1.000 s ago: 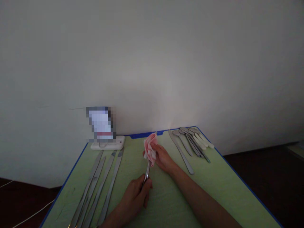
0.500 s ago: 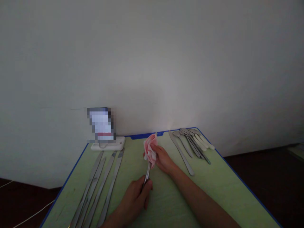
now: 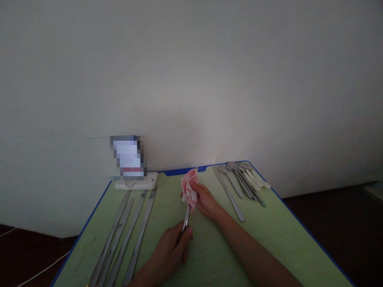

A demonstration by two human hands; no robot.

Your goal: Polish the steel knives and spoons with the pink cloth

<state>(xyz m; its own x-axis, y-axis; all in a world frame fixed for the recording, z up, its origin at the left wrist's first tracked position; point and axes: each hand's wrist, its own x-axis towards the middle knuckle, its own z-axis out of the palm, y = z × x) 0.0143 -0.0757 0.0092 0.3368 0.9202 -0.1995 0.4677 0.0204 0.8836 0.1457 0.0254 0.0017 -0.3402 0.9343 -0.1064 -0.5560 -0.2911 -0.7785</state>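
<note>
My left hand (image 3: 173,243) is closed around the handle of a shiny metal table knife (image 3: 186,217), which points up and away over the table. A crumpled pink and white cloth (image 3: 189,189) is wrapped about the knife's upper part and hides most of it. Just a bit of the tip shows above the cloth. My right hand (image 3: 206,200) pinches the cloth around the knife, thumb on top, with the other fingers mostly hidden behind it.
Several knives (image 3: 139,235) lie side by side at left on the green table (image 3: 215,255). A phone (image 3: 128,157), blurred out, leans on a white stand (image 3: 137,183). At back right lie a knife (image 3: 230,195), several spoons (image 3: 236,181) and white-handled cutlery (image 3: 253,179). A wall (image 3: 191,79) rises behind.
Almost nothing differs. Both hands keep their hold on the knife and the cloth in nearly the same place.
</note>
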